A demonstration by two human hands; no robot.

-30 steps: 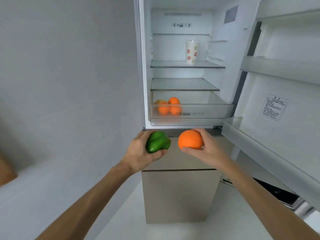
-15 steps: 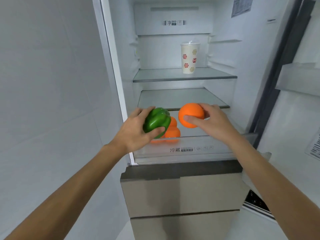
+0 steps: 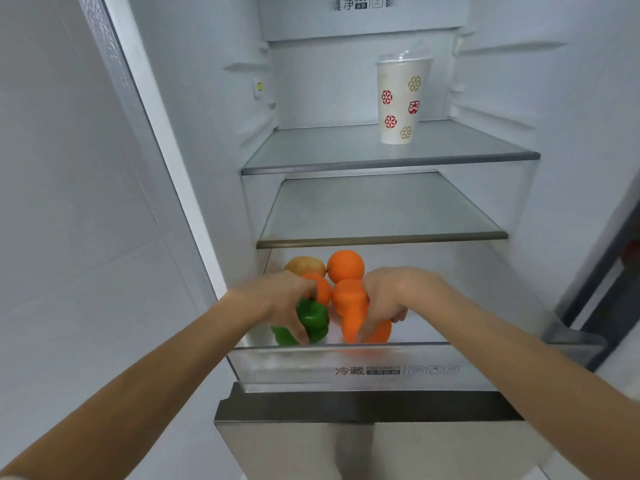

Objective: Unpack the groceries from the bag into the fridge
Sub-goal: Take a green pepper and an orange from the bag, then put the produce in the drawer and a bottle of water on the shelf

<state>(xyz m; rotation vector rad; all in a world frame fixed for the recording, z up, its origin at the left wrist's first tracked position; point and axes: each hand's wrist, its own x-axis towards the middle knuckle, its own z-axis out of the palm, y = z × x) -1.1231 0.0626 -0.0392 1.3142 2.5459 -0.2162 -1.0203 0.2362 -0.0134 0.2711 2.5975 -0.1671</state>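
Note:
Both my hands reach down into the clear crisper drawer (image 3: 346,367) at the bottom of the open fridge. My left hand (image 3: 277,303) grips a green bell pepper (image 3: 313,320) low in the drawer's left front. My right hand (image 3: 391,299) holds an orange (image 3: 360,327), blurred by motion, at the drawer's front middle. Behind them lie two more oranges (image 3: 345,266) and a yellowish-brown fruit (image 3: 304,266). No bag is in view.
A white paper cup (image 3: 401,102) with red and gold patterns stands on the upper glass shelf (image 3: 346,161). The lower glass shelf (image 3: 381,216) hangs just above the drawer. A grey wall is on the left; the fridge door edge is on the right.
Both hands moved forward and down from in front of the fridge into the crisper drawer, carrying the pepper and the orange. The view has closed in on the fridge.

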